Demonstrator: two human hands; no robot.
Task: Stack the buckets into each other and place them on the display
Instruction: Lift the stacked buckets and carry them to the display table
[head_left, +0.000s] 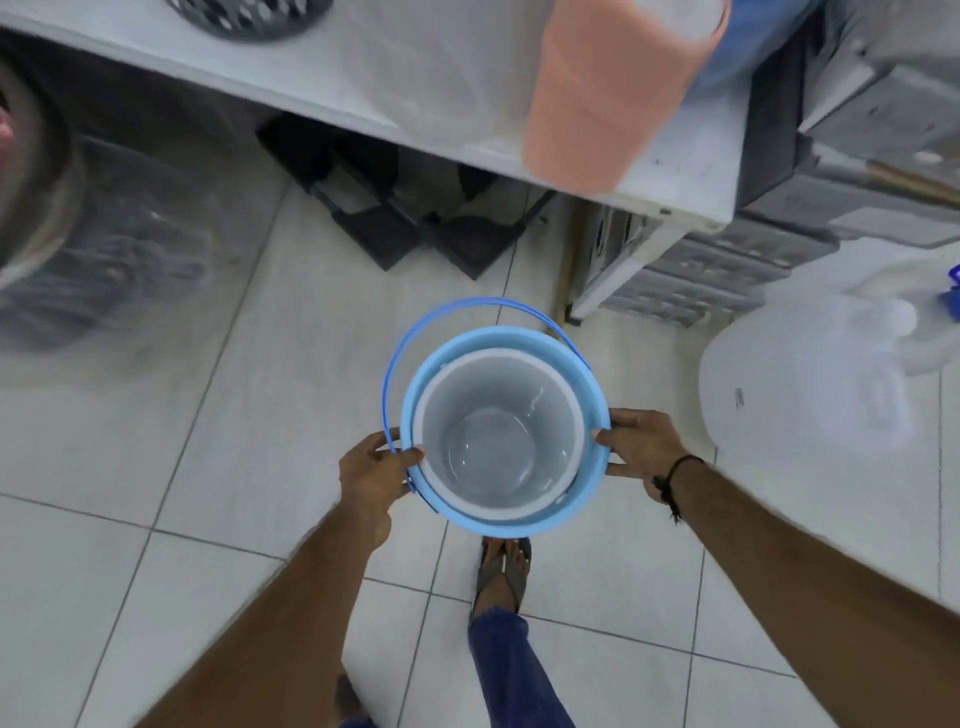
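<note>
Left hand (375, 470) pinches the blue bucket (582, 364) rim at 9 o'clock, thumb over the edge; right hand (640, 451) clamps the rim at 3 o'clock. White bucket (519, 405) nested inside, seated off-centre toward 8 o'clock. Stack held between both hands, above the tiled floor (208, 467). Risk: loose blue handle (415, 332), hanging at 11 o'clock, may snag the white shelf (311, 67) edge at 12 o'clock; uneven seating may let the inner bucket tip.

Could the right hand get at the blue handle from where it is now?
Probably yes. The handle hangs folded down toward the left and far side, uncovered, but the right hand grips the blue bucket rim opposite, so it would have to let go first.
</note>
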